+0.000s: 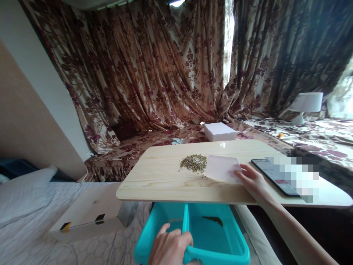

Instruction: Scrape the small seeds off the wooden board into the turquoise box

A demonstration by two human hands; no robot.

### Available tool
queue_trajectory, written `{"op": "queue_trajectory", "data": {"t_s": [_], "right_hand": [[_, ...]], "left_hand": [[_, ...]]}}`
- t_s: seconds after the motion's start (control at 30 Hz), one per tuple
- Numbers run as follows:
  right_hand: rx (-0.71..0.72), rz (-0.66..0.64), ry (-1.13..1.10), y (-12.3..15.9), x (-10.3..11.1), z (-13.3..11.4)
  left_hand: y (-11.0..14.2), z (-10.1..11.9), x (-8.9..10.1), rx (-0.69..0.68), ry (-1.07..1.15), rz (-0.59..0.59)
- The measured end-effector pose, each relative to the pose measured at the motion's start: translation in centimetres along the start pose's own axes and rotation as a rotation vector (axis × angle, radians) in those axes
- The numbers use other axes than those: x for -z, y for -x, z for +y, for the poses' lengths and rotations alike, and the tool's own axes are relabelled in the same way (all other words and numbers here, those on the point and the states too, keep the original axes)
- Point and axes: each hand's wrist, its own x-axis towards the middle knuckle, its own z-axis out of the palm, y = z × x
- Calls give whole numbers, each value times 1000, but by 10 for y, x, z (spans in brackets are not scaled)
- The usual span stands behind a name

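The head view has the left hand (171, 244) nearest, its fingers curled over the near rim of a turquoise bin (217, 254), beside the divider (186, 221). A small streak of green seeds (213, 219) lies in the right compartment; a pale patch (175, 220) in the left is too faint to name. The bin looks like light, firm plastic, best held by its rim or divider.

Past it, on the desk (165, 189), the right hand (252, 180) pinches the right edge of a whitish plastic sheet (223, 167), whose other edge meets the seed pile (193, 162). The sheet seems thin, light and probably slippery; that outer edge is a sensible hold. The pile, green mixed with white, should be loose and hard, rolling easily, better pushed than picked up. A phone (271, 175) lies right of the hand.

Farther off are a white box (220, 129), a lamp (307, 102) and patterned curtains (176, 66).
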Motion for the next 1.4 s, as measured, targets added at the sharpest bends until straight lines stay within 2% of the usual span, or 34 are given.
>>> {"op": "queue_trajectory", "data": {"t_s": [0.2,0.43,0.93,1.23,1.4], "right_hand": [[5,-34,-69,2,4,1],[4,-11,-69,5,7,5],[-13,-24,-51,13,0,-13],[-26,-26,-70,11,-2,-5],[-49,-80,-121,18,-4,-8]], "left_hand": [[0,1,1,1,-2,-4],[0,0,1,14,-6,-14],[2,-3,1,16,26,-6],[2,-3,-2,26,34,8],[3,-3,-2,34,38,21]]}}
